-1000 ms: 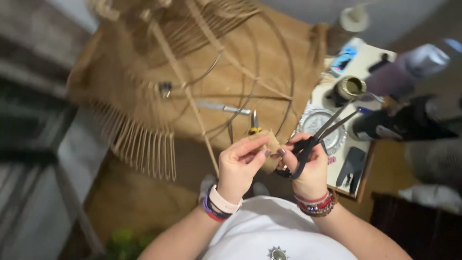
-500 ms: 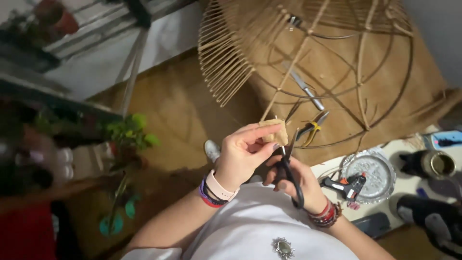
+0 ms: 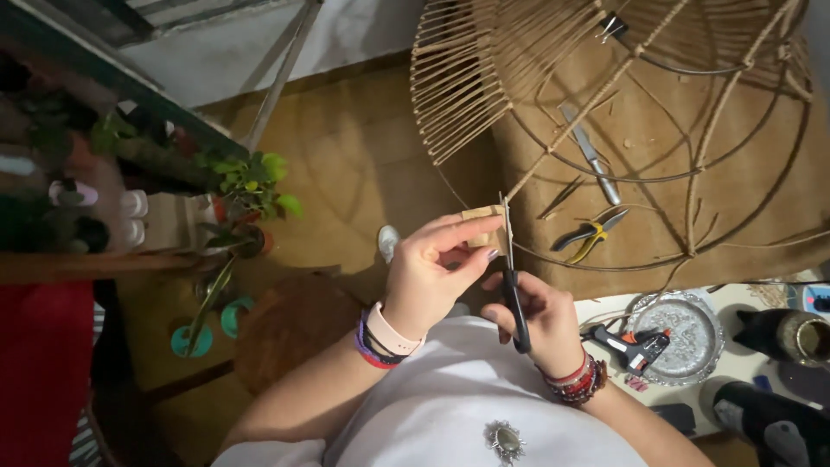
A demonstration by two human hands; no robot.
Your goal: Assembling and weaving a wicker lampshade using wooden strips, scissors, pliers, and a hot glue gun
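Observation:
My left hand [image 3: 432,264] pinches a small tan strip of material [image 3: 482,227] between thumb and fingers, held up in front of my chest. My right hand [image 3: 538,316] grips black-handled scissors [image 3: 512,277], blades pointing up and closed against the right edge of the strip. Both wrists wear bracelets. Beyond the hands stands a large wire-and-rattan lampshade frame [image 3: 622,104] resting on a brown woven surface.
Yellow-handled pliers [image 3: 588,235] and a metal tool [image 3: 591,156] lie inside the frame. To the right, a white table holds a glue gun [image 3: 631,344] on a silver round tray [image 3: 692,333] and dark jars [image 3: 791,333]. Potted plants [image 3: 246,186] stand left on the wood floor.
The view has swung left and tilted. The scissors have turned upright, with the blades now at the strip's edge. My left hand still holds the strip.

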